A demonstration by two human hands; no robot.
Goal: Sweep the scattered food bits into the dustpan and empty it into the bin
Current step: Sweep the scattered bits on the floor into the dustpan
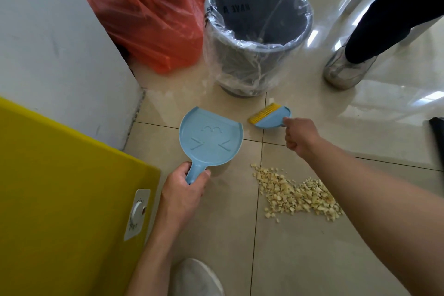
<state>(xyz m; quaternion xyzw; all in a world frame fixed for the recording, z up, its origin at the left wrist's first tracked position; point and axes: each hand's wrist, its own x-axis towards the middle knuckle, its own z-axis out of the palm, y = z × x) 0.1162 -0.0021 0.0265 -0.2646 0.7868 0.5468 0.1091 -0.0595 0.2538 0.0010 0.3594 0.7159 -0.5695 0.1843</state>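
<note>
A person's left hand wraps its fingers around the handle of a blue dustpan, while the right hand grips a small yellow-bristled brush. Scattered food bits lie on the tiled floor below the right fingers; the lined bin stands beyond both hands.

Bright, even daylight. Strong glare on the glossy floor tiles far right. Shadows soft. Wide-angle bending at the edges; red bag slightly blurred.
</note>
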